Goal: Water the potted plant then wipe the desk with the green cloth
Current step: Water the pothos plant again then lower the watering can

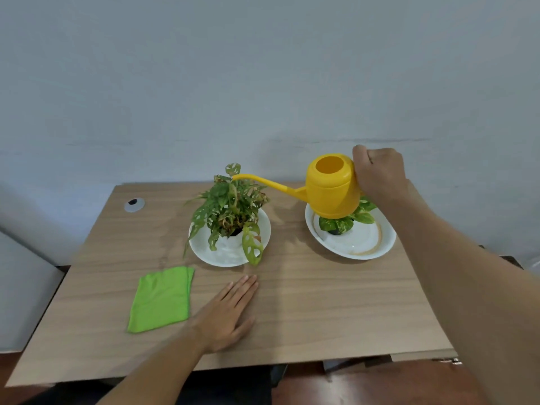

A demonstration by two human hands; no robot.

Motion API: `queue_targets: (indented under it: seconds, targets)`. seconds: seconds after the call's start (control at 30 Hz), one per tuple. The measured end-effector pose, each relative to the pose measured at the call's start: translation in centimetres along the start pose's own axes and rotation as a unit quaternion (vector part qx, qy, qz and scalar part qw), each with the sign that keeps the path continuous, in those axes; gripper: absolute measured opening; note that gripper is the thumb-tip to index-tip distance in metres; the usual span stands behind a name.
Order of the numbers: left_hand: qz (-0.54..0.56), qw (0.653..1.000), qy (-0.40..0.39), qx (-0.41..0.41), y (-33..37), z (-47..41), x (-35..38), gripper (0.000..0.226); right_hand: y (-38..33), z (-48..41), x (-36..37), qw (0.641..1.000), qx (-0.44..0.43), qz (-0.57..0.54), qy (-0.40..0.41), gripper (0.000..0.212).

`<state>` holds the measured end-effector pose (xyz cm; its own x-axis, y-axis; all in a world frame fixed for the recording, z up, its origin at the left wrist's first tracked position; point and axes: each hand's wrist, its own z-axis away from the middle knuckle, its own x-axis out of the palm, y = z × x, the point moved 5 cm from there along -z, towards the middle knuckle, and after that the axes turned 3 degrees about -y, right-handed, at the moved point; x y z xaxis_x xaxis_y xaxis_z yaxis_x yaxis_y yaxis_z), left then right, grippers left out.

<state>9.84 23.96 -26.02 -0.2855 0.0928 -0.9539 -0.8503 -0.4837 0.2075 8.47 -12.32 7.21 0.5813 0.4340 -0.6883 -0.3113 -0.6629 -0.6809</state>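
Note:
A leafy potted plant [229, 210] stands in a white dish [225, 255] at the middle of the wooden desk [321, 302]. My right hand [378, 173] grips the handle of a yellow watering can [333, 187], held in the air above the right dish. The can's long spout tip reaches over the top of the middle plant's leaves. No water stream is visible. The green cloth [162, 299] lies flat at the front left of the desk. Just right of the cloth my left hand [230, 311] rests palm down on the desk, fingers extended, holding nothing.
A second small plant [350, 219] sits in a white dish [359, 247] at the right, partly hidden by the can. A grey cable grommet [134, 205] is set in the desk's back left. A pale wall runs behind the desk.

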Motion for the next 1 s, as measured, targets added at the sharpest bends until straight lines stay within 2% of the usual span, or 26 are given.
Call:
queue_targets:
  seconds: [0.3, 0.67, 1.0]
  targets:
    - [-0.008, 1.0, 0.023, -0.014, 0.4, 0.0, 0.3, 0.081, 0.3, -1.5, 0.4, 0.999, -0.036, -0.002, 0.017, 0.054]
    - [-0.004, 0.999, 0.035, -0.013, 0.4, 0.0, 0.3, 0.085, -0.1, -1.5, 3.1, 0.997, -0.072, -0.002, -0.015, 0.055]
    - [-0.034, 0.999, 0.032, -0.012, 0.6, 0.0, 0.3, 0.088, 2.1, -2.2, -0.4, 0.997, -0.055, 0.049, -0.001, 0.052]
